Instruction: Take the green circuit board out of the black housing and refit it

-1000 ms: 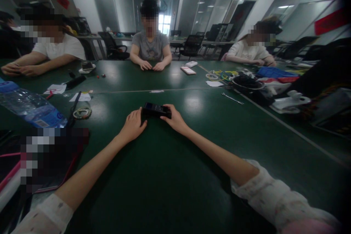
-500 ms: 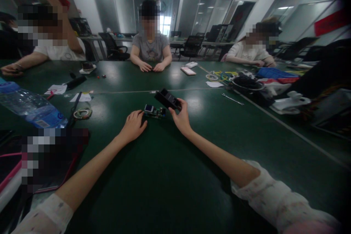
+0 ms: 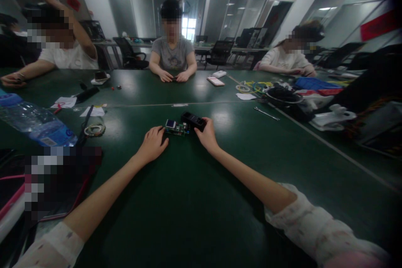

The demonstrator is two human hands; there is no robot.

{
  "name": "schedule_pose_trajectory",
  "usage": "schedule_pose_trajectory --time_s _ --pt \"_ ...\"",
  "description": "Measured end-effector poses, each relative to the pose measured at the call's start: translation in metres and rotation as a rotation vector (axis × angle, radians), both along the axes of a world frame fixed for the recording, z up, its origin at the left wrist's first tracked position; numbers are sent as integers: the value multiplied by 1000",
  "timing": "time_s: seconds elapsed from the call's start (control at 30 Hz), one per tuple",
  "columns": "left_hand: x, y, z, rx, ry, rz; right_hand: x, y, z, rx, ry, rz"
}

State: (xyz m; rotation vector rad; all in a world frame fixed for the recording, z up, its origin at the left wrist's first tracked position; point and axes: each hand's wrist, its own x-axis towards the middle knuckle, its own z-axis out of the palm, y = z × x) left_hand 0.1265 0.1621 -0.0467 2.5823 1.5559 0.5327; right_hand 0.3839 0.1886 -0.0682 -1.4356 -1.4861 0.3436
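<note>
A small green circuit board [image 3: 179, 129] with a little square screen lies on the table in front of me. My left hand [image 3: 153, 143] rests palm down at the board's left end, thumb and forefinger apart. Something dark shows in that gap, and I cannot tell whether it is a part or shadow. In my right hand [image 3: 207, 135] is a black plastic housing [image 3: 192, 120], gripped at its right end between thumb and fingers. The housing lies low, just behind and right of the board; whether the two touch is unclear.
Left of me stand a water bottle [image 3: 34, 121], a beaded bracelet [image 3: 94, 130] and paper scraps [image 3: 93, 111]. A wrench [image 3: 266, 113] and piled cables [image 3: 282, 93] lie to the right. Across the green table [image 3: 188, 217], several people sit; a phone [image 3: 215, 81] lies near one.
The black housing has come down from a raised, tilted pose to lie nearly level behind the board, with my right hand lowering slightly. My left hand has stayed put.
</note>
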Motion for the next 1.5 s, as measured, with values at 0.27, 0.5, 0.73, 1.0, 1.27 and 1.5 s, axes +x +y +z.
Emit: schedule_pose_trajectory --time_s 0.27,0.5,0.73,1.0,1.27,1.5 --pt "0 1 -2 13 -15 1 -1 -3 1 88 -90 -71" --pt "0 1 -2 26 1 2 -1 -2 1 74 -83 -60" --pt "0 2 -4 34 -8 -1 0 1 -2 50 -67 -58" --pt "1 0 0 -3 -3 4 1 -1 3 3 -31 -28" --pt "0 0 0 -3 4 5 -5 -10 13 102 97 39" --pt "1 0 -1 16 6 12 -15 -24 27 154 16 252"
